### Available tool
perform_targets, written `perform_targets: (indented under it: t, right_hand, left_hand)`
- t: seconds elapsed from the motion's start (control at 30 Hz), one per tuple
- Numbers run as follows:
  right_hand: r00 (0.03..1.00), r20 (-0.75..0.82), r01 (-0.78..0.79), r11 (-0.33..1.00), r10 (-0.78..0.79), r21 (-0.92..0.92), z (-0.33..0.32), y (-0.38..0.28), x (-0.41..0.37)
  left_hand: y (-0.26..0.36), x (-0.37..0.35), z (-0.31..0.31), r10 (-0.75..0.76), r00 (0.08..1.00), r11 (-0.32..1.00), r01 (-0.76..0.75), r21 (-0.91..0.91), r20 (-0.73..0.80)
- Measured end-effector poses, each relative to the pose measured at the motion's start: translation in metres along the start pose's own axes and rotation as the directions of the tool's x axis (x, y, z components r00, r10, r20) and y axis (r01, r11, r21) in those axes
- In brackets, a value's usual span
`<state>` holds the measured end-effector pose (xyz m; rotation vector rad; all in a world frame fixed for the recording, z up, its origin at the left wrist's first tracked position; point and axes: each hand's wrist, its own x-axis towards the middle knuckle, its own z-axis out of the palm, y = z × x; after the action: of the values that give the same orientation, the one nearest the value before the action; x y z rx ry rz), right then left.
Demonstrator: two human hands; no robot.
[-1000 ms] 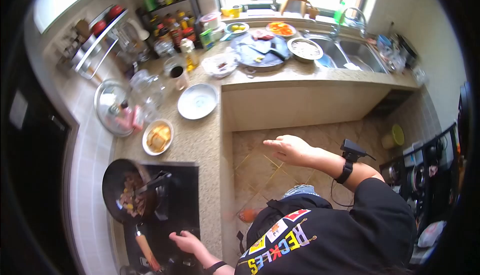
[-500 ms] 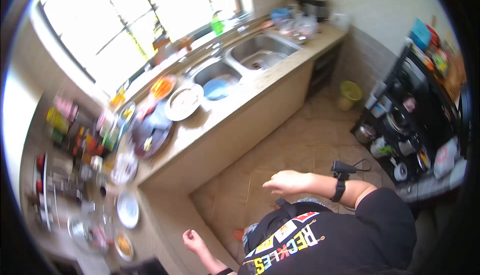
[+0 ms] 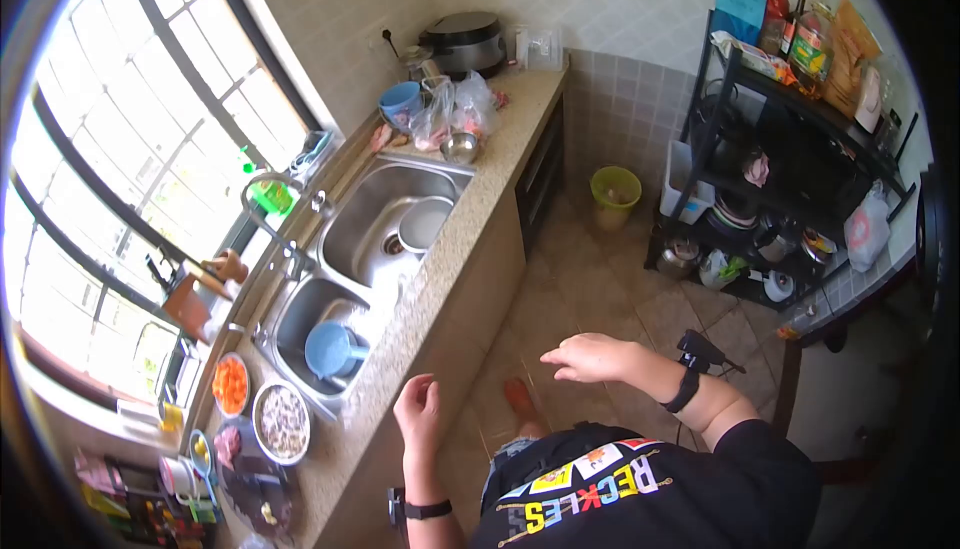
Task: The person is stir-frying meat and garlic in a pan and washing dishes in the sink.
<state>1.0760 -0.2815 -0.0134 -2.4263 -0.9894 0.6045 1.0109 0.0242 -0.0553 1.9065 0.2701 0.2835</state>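
Note:
My left hand is raised with fingers apart and holds nothing, close to the edge of the granite counter. My right hand hangs palm down over the tiled floor, fingers spread and empty; a black band sits on that wrist. Just left of my left hand is the near basin of the double sink with a blue bowl in it. A metal bowl of chopped food and a dish of orange carrot pieces stand on the counter beside the sink.
The far basin holds a white bowl. A rice cooker, a blue cup and bags stand at the counter's far end. A green bin is on the floor. A black shelf rack with pots and packets lines the right wall.
The view has swung right, away from the stove and pan toward the sink and the shelf rack. My left hand has left the stove area and risen beside the counter.

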Motion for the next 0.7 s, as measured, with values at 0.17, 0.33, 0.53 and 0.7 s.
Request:
perform_targets:
  t: [0.17, 0.33, 0.53, 0.7]
  right_hand:
    - [0.992, -0.038, -0.122, 0.992, 0.123, 0.019, -0.081, 0.049, 0.083]
    - [0.974, -0.148, -0.155, 0.98, 0.172, 0.122, -0.142, 0.114, 0.148]
    - [0.946, -0.266, -0.136, 0.974, 0.182, 0.184, -0.235, 0.251, 0.249]
    - [0.748, -0.623, -0.253, 0.966, 0.229, 0.051, -0.334, 0.384, 0.392]
  left_hand:
    - [0.038, 0.141, 0.051, 0.052, 0.987, 0.995, -0.065, 0.081, 0.152]
    - [0.066, 0.242, 0.105, 0.098, 0.951, 0.984, -0.136, 0.113, 0.294]
    - [0.051, 0.335, 0.168, 0.065, 0.962, 0.978, -0.114, 0.172, 0.266]
    - [0.064, 0.423, 0.25, 0.03, 0.992, 0.967, -0.06, 0.248, 0.125]
